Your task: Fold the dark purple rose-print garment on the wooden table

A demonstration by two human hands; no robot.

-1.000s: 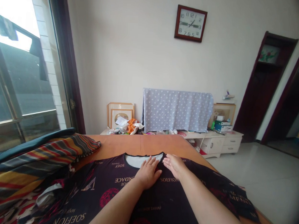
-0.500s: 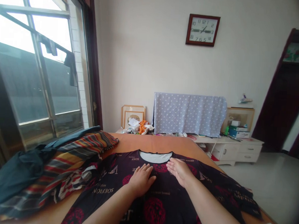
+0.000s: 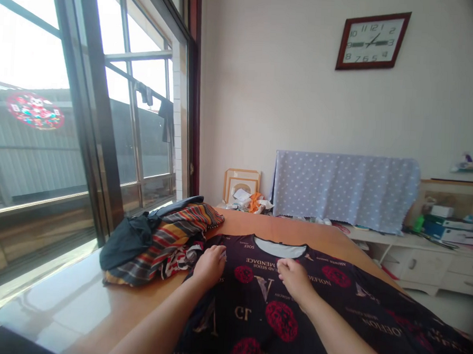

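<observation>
A dark purple-black T-shirt (image 3: 261,310) with red round prints, gold lettering and a white-lined collar lies spread flat on the orange-brown table (image 3: 281,228). My left hand (image 3: 210,265) is curled and holds the shirt's near-left shoulder edge, close to a heap of striped clothes (image 3: 169,247). My right hand (image 3: 294,279) sits just below the collar on the other side, its fingers bunched into the fabric. The shirt's lower part runs out of the picture.
A large window (image 3: 124,113) stands on the left, beside the table's shiny bare end. Behind the table are picture frames (image 3: 242,185), a polka-dot cloth (image 3: 344,190) and a white cabinet (image 3: 422,266) holding boxes.
The view has swung left, bringing more window into sight. Both hands, flat with fingers spread before, are now curled on the shirt, and they stand further apart.
</observation>
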